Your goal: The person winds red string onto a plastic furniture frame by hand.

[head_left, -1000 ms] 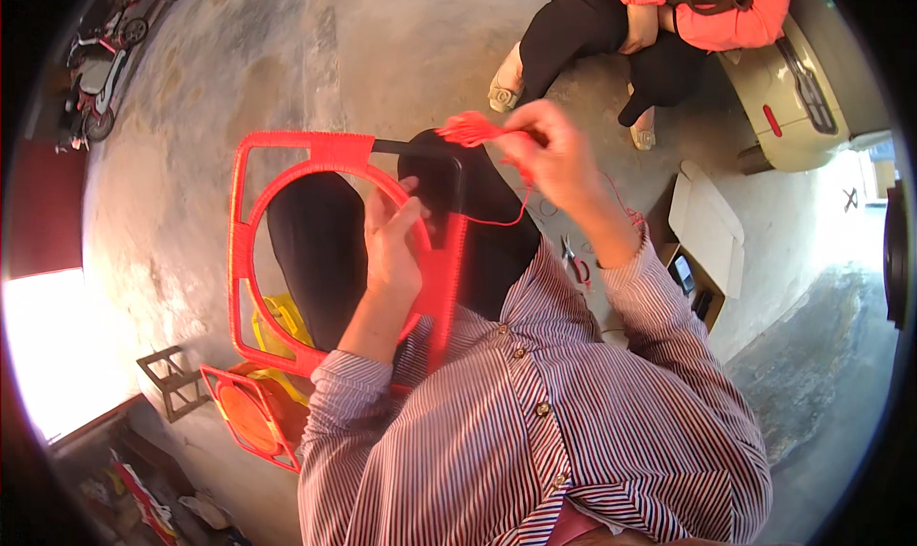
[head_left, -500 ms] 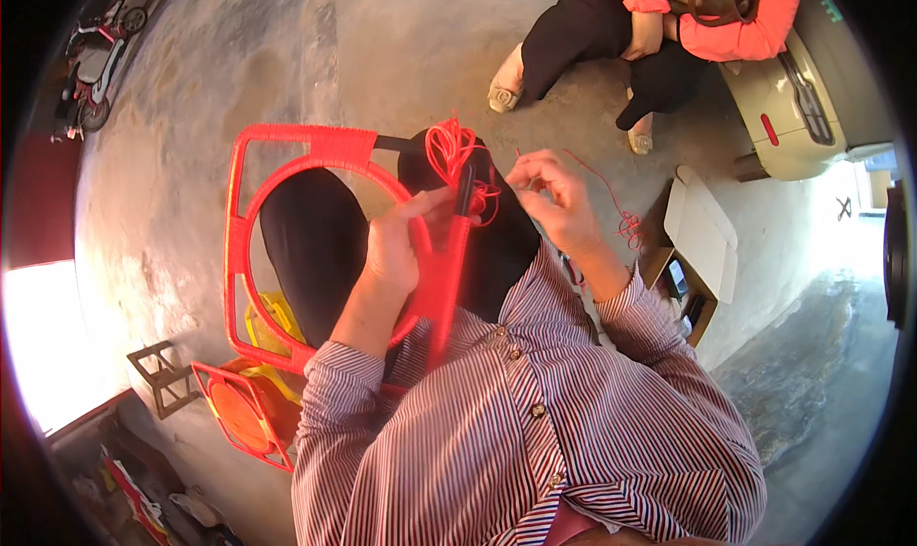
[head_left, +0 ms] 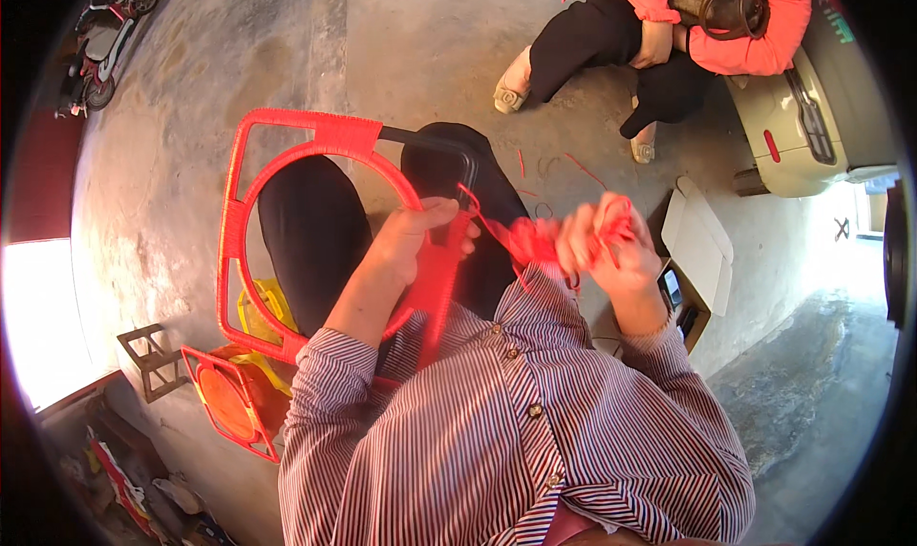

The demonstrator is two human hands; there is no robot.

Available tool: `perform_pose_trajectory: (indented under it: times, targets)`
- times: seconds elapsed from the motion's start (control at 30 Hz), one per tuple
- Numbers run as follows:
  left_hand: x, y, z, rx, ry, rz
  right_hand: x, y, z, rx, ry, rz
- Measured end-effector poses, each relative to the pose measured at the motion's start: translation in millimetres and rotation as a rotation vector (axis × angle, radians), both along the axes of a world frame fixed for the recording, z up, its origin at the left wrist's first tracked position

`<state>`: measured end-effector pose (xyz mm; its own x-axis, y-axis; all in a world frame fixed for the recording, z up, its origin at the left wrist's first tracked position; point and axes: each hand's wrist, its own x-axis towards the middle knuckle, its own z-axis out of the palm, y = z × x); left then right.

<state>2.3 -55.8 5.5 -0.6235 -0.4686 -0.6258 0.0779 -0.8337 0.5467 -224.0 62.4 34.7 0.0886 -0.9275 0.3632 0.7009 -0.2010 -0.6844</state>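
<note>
We're gripping frame (head_left: 346, 135) in left hand (head_left: 406, 240); right hand (head_left: 608, 247), apart, clutching red cord (head_left: 533, 241) stretching toward frame.

Ridged, faintly glossy red cord (head_left: 441, 277) covers the frame (head_left: 351, 135) in the left hand (head_left: 399, 243); the bare black bar (head_left: 413, 139) beyond that hand looks smooth. Beside the right hand (head_left: 611, 252) sits a matt cardboard carton (head_left: 695, 245).
</note>
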Motion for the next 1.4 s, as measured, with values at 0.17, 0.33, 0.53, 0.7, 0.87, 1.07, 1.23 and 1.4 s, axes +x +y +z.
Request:
perform_pose_trajectory:
  times: [0.17, 0.33, 0.53, 0.7, 0.87, 1.07, 1.23, 1.4]
  targets:
    - [0.9, -4.8, -9.3, -0.002, -0.023, 0.052, 6.1, 77.1, 23.9, 0.532, 0.489, -0.139]
    - [3.4, -7.0, -8.3, -0.025, -0.126, 0.088, -75.2, 97.4, 55.8, 0.14, -0.041, -0.49]
    - [11.3, -11.4, -11.0, -0.01, -0.026, 0.032, -32.9, 57.9, 23.5, 0.189, 0.111, -0.215]
    - [6.7, 0.8, 6.5, 0.009, 0.064, 0.048, 27.3, -9.6, -15.1, 0.22, 1.226, 0.144]
    - [1.1, 9.2, 6.7, 0.006, 0.033, 0.0, 44.6, -52.3, -18.1, 0.438, 0.733, -0.241]
    - [2.1, -6.0, 7.3, 0.065, 0.022, -0.086, 52.3, -67.6, -26.2, 0.36, 0.331, -0.147]
    - [-15.3, -9.5, 4.0, 0.053, 0.04, -0.115, 68.5, -75.6, -20.2, 0.605, 0.53, -0.294]
    - [-5.9, 1.7, -15.3, -0.059, -0.003, -0.046, 82.6, -70.2, -36.4, 0.441, 0.756, -0.472]
